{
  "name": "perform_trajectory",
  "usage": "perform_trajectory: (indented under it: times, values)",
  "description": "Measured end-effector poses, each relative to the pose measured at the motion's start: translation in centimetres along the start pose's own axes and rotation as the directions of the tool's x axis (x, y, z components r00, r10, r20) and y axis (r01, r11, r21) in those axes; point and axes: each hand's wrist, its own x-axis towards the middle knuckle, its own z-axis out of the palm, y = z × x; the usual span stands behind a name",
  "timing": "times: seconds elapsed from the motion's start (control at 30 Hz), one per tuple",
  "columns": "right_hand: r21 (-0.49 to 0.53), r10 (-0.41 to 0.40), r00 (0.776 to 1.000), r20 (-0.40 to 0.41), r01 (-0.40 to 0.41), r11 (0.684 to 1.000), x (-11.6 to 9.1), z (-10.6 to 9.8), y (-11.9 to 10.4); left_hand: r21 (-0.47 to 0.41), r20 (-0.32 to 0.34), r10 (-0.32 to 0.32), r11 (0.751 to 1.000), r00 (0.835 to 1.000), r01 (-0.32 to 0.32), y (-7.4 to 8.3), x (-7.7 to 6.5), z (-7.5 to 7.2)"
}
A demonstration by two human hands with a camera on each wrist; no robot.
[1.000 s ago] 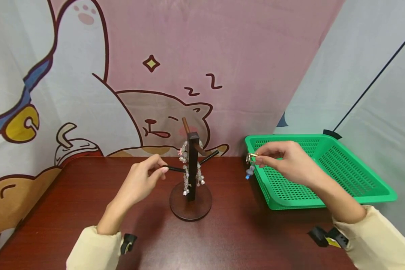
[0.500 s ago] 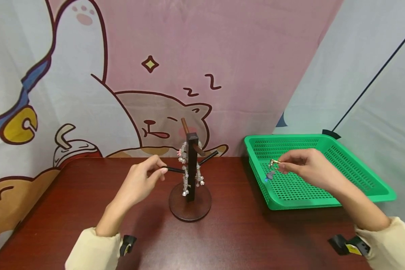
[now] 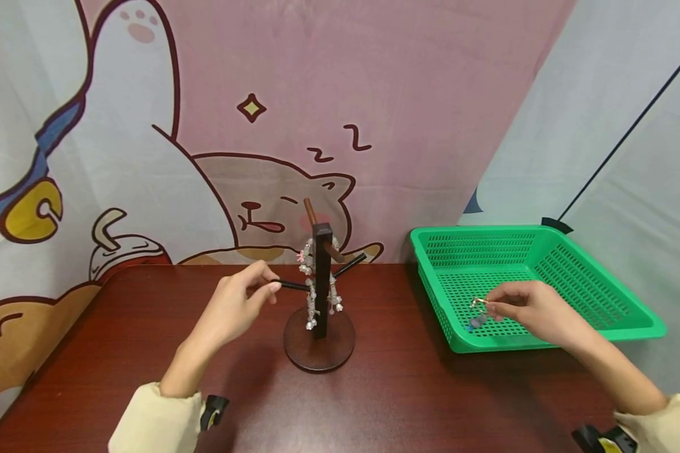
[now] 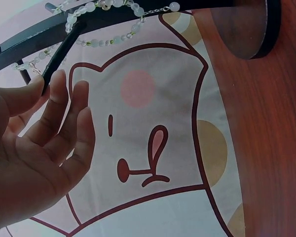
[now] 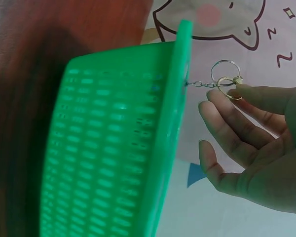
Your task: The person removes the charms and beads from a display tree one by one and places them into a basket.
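Note:
In the head view my left hand (image 3: 232, 308) pinches the tip of a black peg (image 3: 294, 285) on a dark wooden jewelry stand (image 3: 322, 283). Beaded bracelets (image 3: 310, 308) of pale, clear beads hang from its pegs; the left wrist view shows one bracelet (image 4: 91, 7) close to the gripped peg. My right hand (image 3: 535, 311) pinches a keychain (image 3: 478, 321) by its metal ring, over the green basket (image 3: 470, 341). Two rings (image 5: 226, 61) and a short chain (image 5: 202, 84) show in the right wrist view, where the basket rim hides the blue charm.
The stand's round base (image 3: 319, 358) rests on a reddish-brown table (image 3: 396, 390). An upper brown peg (image 3: 335, 253) and another black peg (image 3: 352, 264) stick out from the post. Behind hangs a cartoon-printed cloth (image 3: 419, 113).
My right hand has carried the keychain rightward from the basket's left rim, then lower over the basket's inside. The left hand has kept its grip on the peg; the stand has barely shifted.

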Motion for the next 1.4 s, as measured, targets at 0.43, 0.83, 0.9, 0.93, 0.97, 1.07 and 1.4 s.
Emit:
perform_trajectory:
  times: [0.43,0.83,0.9,0.93,0.97,1.07,1.4]
  values:
    - [0.055,0.027,0.998,0.059,-0.031,0.998,0.1,0.6,0.5,-0.002,0.001,-0.004,1.000,1.000,0.004,-0.1,0.0,0.0]
    - [0.073,-0.023,0.994,0.110,0.015,0.997,2.3,0.4,-2.6,-0.013,0.007,-0.004,1.000,1.000,0.004,-0.2,0.0,0.0]
    - [0.097,-0.030,0.993,0.118,0.018,0.995,2.8,0.6,-3.3,-0.016,0.009,-0.003,1.000,1.000,0.004,-0.2,0.0,0.0]
    - [0.109,-0.044,0.991,0.125,0.031,0.994,3.1,0.7,-3.7,-0.017,0.010,-0.003,1.000,1.000,0.004,-0.2,0.0,0.0]
    - [0.122,-0.054,0.990,0.130,0.039,0.992,3.4,0.8,-4.0,-0.019,0.010,-0.003,1.000,1.000,0.003,-0.2,0.0,0.0]
    - [0.147,-0.087,0.987,0.138,0.066,0.987,4.3,1.3,-5.2,-0.021,0.010,-0.003,1.000,1.000,0.003,-0.2,0.0,0.0]
    - [0.151,-0.214,0.967,0.141,0.193,0.970,7.7,3.6,-8.7,-0.021,0.002,0.014,1.000,1.000,-0.013,-0.3,0.1,-0.1]
